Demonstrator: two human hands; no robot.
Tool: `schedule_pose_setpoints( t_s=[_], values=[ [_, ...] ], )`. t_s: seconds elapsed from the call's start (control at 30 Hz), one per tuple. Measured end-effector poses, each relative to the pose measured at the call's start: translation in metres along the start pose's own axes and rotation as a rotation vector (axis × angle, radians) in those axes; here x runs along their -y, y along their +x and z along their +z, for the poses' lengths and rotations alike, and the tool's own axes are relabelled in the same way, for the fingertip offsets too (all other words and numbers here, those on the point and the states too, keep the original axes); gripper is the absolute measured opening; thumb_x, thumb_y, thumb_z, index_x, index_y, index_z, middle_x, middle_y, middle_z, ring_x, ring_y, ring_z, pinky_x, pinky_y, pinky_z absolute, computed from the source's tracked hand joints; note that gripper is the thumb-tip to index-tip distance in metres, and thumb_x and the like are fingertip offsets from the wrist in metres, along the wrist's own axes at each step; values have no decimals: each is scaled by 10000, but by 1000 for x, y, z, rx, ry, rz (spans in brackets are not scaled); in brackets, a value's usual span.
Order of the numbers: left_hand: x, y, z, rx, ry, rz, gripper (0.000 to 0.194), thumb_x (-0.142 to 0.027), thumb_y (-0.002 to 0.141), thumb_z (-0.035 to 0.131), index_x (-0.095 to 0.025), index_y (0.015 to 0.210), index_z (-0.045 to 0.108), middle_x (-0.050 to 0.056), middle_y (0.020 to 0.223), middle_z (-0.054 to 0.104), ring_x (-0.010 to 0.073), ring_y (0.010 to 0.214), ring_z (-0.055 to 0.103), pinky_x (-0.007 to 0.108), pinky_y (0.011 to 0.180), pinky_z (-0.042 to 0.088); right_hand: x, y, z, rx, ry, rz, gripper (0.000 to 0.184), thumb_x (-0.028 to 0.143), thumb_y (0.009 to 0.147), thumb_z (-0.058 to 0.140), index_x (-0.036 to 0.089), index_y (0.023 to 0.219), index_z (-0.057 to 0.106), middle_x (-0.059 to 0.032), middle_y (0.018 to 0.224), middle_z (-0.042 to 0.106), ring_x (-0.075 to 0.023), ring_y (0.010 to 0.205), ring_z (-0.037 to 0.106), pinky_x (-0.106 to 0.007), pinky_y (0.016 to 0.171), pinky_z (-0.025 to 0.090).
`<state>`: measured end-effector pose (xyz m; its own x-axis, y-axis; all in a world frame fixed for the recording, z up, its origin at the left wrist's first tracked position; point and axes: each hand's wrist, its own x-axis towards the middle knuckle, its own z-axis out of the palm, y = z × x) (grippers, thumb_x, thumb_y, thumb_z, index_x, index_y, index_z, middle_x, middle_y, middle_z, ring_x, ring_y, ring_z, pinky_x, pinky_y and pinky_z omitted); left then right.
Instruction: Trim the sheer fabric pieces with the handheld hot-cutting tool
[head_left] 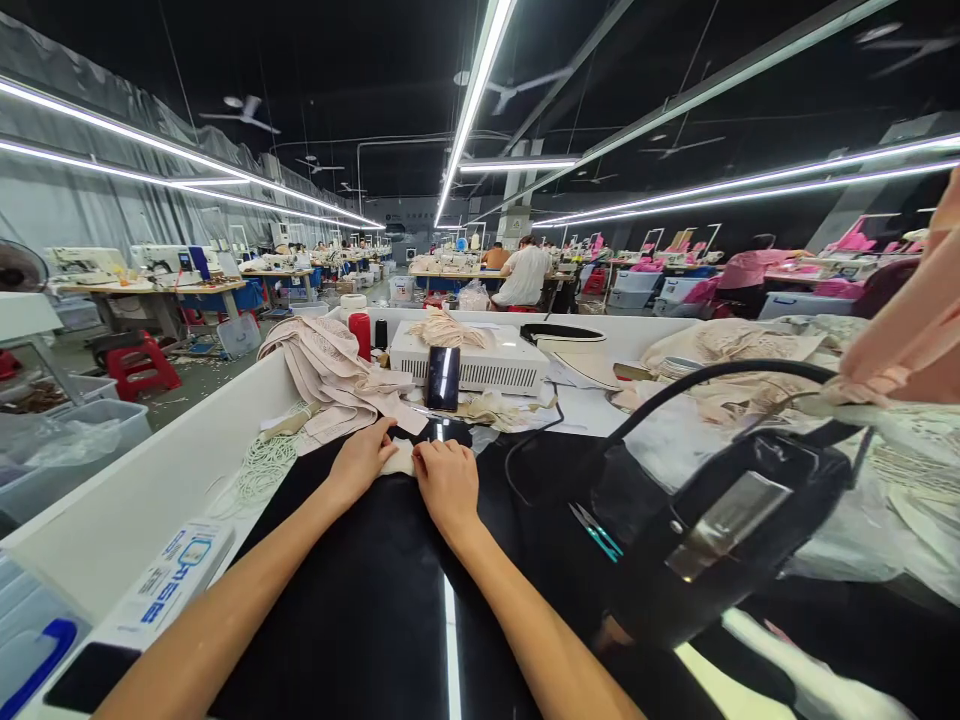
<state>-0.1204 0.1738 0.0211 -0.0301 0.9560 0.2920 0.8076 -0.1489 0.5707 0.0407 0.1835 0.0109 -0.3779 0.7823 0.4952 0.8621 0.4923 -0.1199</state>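
My left hand (pixel 361 462) and my right hand (pixel 448 484) rest side by side on a black mat (pixel 375 590) that covers the worktable. Between them they pinch a small beige fabric piece (pixel 400 459), with the fingers of both hands closed on its edges. Most of the piece is hidden under my fingers. A stack of beige lace fabric pieces (pixel 330 375) lies just beyond my left hand. A coil of cream cord (pixel 262 468) lies to the left of my left hand.
A black iron (pixel 739 525) with a hose sits at the right. Teal snips (pixel 596 532) lie on the mat. A white box-shaped machine (pixel 469 362), a dark cup (pixel 442 378) and a red spool (pixel 361 335) stand behind. Other workers sit at far tables.
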Motion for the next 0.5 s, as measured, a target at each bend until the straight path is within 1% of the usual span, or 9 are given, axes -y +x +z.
schedule_pose_setpoints(
  t_s=[0.13,0.23,0.3,0.37,0.5],
  values=[
    [3,0,4,22,60,20,343,-342,974,627,-173,1270,589,99,1263,624,241,1053,655,451,883,571,-2,-2,4,-13,-8,-13,139,228,977,593,161,900,686,-31,902,695,-204,928,651,-400,881,507],
    [7,0,9,18,101,26,341,-342,974,628,-172,1268,590,99,1262,625,241,1052,656,451,882,572,-4,-3,6,-44,22,-24,166,164,959,577,163,857,708,-78,887,710,-244,925,635,-387,843,460],
    [10,0,11,-6,128,28,340,-342,974,628,-172,1266,591,99,1264,624,242,1054,655,452,883,571,-4,-3,5,-73,59,-37,147,150,949,581,160,891,715,-102,943,719,-265,951,626,-392,843,439],
    [12,-1,12,-43,155,36,340,-341,973,628,-173,1266,591,99,1268,622,244,1061,653,454,888,569,-2,-4,2,-102,106,-61,132,137,945,583,162,953,712,-105,1015,720,-273,993,618,-397,871,426],
    [10,-8,5,-121,193,83,333,-340,975,625,-177,1265,594,100,1280,618,246,1076,648,459,901,564,15,-7,-14,-135,214,-142,146,133,949,572,180,1005,699,-91,1087,718,-273,1057,616,-410,931,420]
  ],
)
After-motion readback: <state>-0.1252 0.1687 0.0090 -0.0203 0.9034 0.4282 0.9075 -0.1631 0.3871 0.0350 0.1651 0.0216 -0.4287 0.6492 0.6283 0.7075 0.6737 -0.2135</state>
